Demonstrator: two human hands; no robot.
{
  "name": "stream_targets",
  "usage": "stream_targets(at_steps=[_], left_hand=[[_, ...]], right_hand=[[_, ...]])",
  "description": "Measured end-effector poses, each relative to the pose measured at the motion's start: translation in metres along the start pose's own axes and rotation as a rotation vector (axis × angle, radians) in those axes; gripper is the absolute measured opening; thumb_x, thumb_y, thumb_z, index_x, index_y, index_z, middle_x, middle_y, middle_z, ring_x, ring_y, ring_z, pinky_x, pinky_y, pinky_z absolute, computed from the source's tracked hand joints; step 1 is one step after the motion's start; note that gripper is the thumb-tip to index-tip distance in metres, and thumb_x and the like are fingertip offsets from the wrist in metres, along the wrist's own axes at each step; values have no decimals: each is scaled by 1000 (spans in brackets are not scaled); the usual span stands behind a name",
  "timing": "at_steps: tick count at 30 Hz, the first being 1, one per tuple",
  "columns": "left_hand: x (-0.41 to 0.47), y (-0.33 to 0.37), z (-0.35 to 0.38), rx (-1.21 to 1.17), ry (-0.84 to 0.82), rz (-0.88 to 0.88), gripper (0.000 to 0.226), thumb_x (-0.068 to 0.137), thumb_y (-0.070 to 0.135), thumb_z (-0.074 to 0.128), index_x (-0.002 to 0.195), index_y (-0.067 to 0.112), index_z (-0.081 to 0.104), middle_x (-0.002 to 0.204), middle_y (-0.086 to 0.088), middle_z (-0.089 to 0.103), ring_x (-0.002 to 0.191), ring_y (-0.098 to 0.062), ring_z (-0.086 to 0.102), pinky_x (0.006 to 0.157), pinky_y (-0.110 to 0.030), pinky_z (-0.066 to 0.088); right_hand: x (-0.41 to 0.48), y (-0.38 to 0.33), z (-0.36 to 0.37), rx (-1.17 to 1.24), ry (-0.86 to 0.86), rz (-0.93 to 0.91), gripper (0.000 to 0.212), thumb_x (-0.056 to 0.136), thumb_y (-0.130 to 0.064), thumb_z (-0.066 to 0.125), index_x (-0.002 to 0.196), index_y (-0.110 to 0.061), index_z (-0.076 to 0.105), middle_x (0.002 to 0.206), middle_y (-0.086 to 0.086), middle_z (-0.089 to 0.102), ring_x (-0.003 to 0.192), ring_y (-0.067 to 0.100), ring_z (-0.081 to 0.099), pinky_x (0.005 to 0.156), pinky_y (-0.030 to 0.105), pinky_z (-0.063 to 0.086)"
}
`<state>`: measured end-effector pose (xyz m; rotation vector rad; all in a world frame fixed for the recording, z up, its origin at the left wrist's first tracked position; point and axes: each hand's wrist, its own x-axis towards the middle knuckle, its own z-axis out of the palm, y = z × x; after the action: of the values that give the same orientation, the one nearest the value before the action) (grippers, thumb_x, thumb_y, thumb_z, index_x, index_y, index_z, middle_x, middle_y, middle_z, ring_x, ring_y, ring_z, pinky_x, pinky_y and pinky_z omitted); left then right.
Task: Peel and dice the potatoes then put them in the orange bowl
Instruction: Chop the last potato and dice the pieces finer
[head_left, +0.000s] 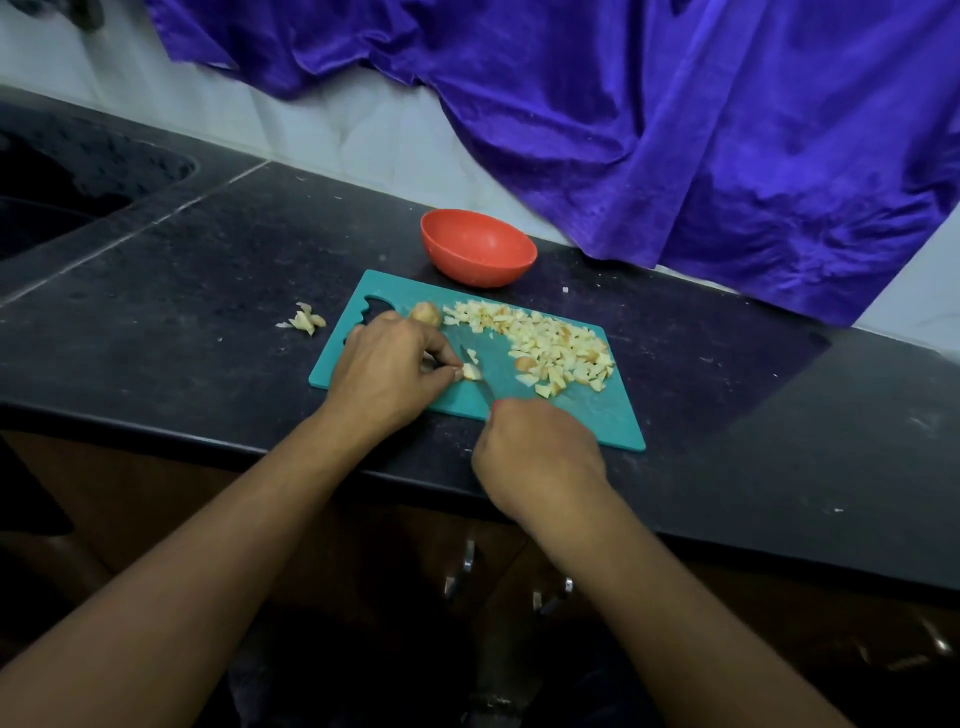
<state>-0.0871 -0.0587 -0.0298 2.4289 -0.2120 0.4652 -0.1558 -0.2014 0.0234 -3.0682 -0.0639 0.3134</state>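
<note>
On a teal cutting board (582, 421) my left hand (387, 366) pinches a small pale potato piece (470, 371) between thumb and fingertips. My right hand (537, 454) grips a knife (480, 382) whose blade lies against that piece. A heap of diced potato (550, 348) spreads over the board's far right part. Behind my left hand sits a brownish potato chunk (425, 313). The orange bowl (478, 248) stands just beyond the board; nothing shows inside it.
A small heap of peels (306, 321) lies on the black counter (182, 291) left of the board. A dark sink (62, 182) is at the far left. Purple cloth (727, 130) hangs over the tiled wall and drapes onto the counter's back right.
</note>
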Motion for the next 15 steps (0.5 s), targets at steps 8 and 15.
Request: stream_targets(at_steps=[8, 15], left_hand=[[-2, 3, -2, 12, -10, 19, 5, 84, 31, 81, 88, 33, 78, 74, 27, 46, 96, -14, 51, 89, -41, 45], [-3, 4, -3, 18, -8, 22, 5, 84, 32, 81, 85, 34, 78, 74, 22, 50, 95, -17, 53, 87, -40, 45]], right_hand=[[10, -4, -39, -23, -75, 11, 29, 101, -30, 50, 123, -14, 61, 100, 4, 57, 94, 23, 59, 80, 39, 50], [20, -18, -34, -55, -84, 3, 31, 100, -25, 52, 127, -12, 60, 101, 6, 55, 88, 24, 53, 76, 39, 44]])
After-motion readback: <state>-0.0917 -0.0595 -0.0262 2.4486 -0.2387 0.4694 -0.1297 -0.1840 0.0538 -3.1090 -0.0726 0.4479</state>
